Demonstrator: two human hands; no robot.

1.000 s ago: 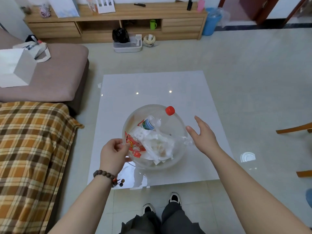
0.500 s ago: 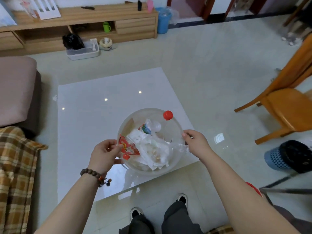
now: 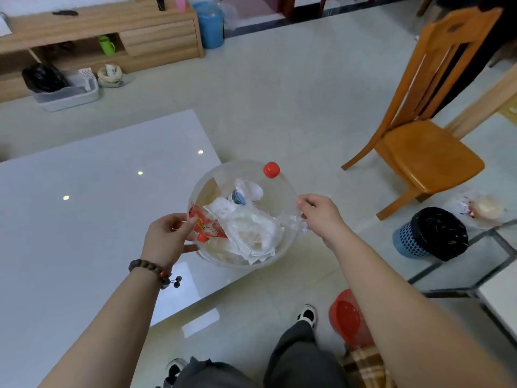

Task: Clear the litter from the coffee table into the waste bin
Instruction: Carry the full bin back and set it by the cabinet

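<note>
At the far left, a wooden cabinet [image 3: 98, 37] stands along the wall, with a grey tray [image 3: 67, 95] on the floor in front of it. Nearer to the person, the white glossy counter [image 3: 84, 214] fills the left part of the view.

The left hand [image 3: 165, 238], with a bead bracelet [image 3: 152, 268] on its wrist, is closed on the left rim of a clear round bowl [image 3: 282, 189]; the thumb presses on a red wrapper [image 3: 205, 224] at that rim. The bowl is over the right corner of the counter, partly beyond its edge, and I cannot tell if it touches the surface. Inside lie the wrapper, crumpled white paper [image 3: 249, 231] and a plastic bottle [image 3: 239, 196] with a red cap [image 3: 271, 169] at the far rim.

The right hand [image 3: 321, 217] is closed on the right rim of the bowl, together with a piece of clear plastic.

Further right, a wooden chair [image 3: 419, 147] stands on the floor. Below it stands a blue bin [image 3: 432, 233] with a black liner, well apart from the bowl. A red basket [image 3: 347, 317] is near the person's shoe.
</note>
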